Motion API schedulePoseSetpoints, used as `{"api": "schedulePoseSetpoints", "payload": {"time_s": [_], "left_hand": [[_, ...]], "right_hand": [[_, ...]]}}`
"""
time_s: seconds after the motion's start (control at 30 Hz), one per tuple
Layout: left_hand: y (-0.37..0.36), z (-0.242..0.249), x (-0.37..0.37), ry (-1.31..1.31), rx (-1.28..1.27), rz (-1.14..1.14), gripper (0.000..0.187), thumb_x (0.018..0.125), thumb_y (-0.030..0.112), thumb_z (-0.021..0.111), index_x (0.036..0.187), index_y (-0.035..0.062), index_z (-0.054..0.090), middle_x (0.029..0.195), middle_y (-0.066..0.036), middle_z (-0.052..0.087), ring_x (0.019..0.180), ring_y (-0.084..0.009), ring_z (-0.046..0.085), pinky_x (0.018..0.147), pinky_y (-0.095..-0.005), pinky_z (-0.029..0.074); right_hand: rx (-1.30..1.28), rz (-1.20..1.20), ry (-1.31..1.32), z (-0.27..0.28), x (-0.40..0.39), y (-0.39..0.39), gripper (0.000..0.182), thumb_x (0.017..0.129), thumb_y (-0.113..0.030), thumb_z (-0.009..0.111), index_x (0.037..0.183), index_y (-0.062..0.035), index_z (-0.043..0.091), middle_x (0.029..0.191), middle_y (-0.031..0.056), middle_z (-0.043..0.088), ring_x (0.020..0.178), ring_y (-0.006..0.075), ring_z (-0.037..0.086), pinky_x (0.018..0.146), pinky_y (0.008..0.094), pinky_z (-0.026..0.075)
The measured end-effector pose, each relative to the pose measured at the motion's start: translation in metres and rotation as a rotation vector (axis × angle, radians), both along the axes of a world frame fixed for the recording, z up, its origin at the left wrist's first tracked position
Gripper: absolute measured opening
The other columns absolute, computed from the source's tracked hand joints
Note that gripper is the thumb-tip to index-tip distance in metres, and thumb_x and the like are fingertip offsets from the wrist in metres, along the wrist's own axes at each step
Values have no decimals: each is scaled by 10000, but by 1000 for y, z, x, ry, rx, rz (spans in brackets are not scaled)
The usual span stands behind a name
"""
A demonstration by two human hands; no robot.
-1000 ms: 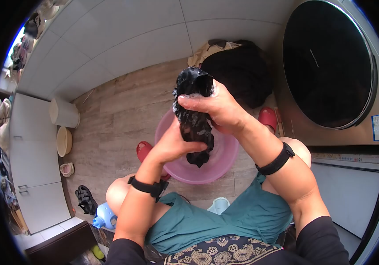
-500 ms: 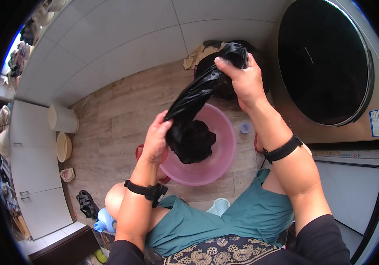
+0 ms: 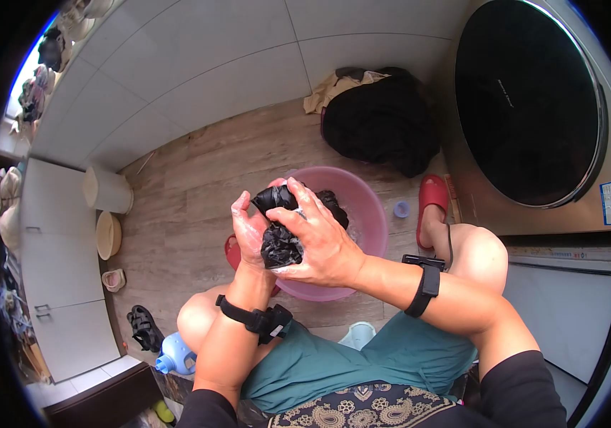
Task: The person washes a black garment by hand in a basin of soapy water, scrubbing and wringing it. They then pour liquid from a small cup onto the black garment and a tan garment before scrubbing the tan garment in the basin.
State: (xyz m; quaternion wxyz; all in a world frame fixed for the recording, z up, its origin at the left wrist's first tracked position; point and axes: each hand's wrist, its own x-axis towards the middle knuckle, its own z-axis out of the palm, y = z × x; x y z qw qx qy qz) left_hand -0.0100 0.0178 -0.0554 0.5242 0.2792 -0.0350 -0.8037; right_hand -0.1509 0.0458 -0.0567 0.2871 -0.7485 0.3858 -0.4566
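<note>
Wet black cloth (image 3: 282, 246) is bunched between my two hands, above the left part of a pink basin (image 3: 371, 235). My left hand (image 3: 250, 232) cups the bundle from the left, its thumb and fingers against the cloth. Across the top and right side of it lies my right hand (image 3: 323, 242), with fingers curled round the cloth. White suds show on both hands. More black cloth hangs or lies in the basin behind my right hand; whether it joins the bundle is hidden.
A black clothes pile (image 3: 380, 121) lies on the floor beyond the basin. A small purple cap (image 3: 401, 209) and a red slipper (image 3: 432, 203) are to its right. A blue bottle (image 3: 177, 354) stands at lower left, a black-lidded machine (image 3: 526, 107) at upper right.
The cloth was stretched between my raised hands; now it is gathered into a bundle. My right hand has come down and left to meet my left hand.
</note>
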Motion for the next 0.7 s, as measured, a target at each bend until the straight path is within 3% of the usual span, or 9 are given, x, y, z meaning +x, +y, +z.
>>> {"api": "schedulePoseSetpoints", "payload": {"time_s": [0.17,0.2,0.3,0.43,0.47,0.5,0.57,0.6,0.7], "left_hand": [[-3,-11,-7,194,-124,-185,609,972,589,421,988,35,673,1027,-157,693,965,-338,655,937,-452,508],[-3,-14,-7,93,-38,-132,560,998,536,409,947,46,675,996,-144,699,943,-324,660,921,-440,511],[-5,-19,-14,-21,-21,-46,422,1025,435,437,1006,75,654,1010,-88,705,944,-250,670,909,-399,527],[0,-17,-32,-165,21,92,360,1041,370,432,1072,70,628,1029,-74,702,967,-224,676,900,-381,540],[2,-4,-39,-196,27,82,350,1044,355,427,1078,67,623,1031,-74,700,971,-222,676,899,-381,542],[2,3,-42,-227,33,74,341,1048,340,422,1083,63,618,1033,-74,699,975,-220,677,897,-380,544],[-2,2,-39,-198,24,17,433,1047,387,378,1072,39,634,1061,-94,705,999,-243,683,923,-399,539],[-3,12,-40,-202,28,18,463,1046,404,364,1078,33,638,1071,-101,705,1003,-252,684,931,-403,537],[-14,2,-24,-97,4,15,585,1010,507,361,1116,6,642,1130,-154,689,1067,-311,664,989,-444,502]], "right_hand": [[-81,-20,-27,-13,6,-5,588,685,-224,836,1187,-71,569,1331,256,500,1225,459,497,1044,522,400],[-144,-51,-37,-11,7,-8,503,707,-184,809,1135,-54,579,1235,212,560,1141,430,539,970,496,441],[-34,-127,-80,-11,8,-18,447,697,-142,791,1080,-42,584,1179,211,588,1115,432,543,930,474,455],[607,-163,-508,-7,9,-43,174,886,-137,675,1004,-20,624,962,90,671,872,176,630,789,342,499],[605,-184,-569,-6,6,-50,221,915,-227,652,964,-12,655,827,115,704,750,184,665,714,318,514],[845,-185,-745,2,0,-50,224,931,-219,626,967,1,648,890,65,701,784,156,655,721,310,510],[1043,-163,-1173,-9,-8,-61,251,933,-224,622,1019,10,647,883,16,671,779,134,649,716,305,510],[1052,-153,-1192,-11,-12,-61,296,938,-249,610,1094,1,638,871,39,657,817,163,649,779,319,517],[495,-255,-521,-4,-9,-42,386,901,-287,647,1163,-5,613,998,128,653,961,225,647,881,361,509]]}}
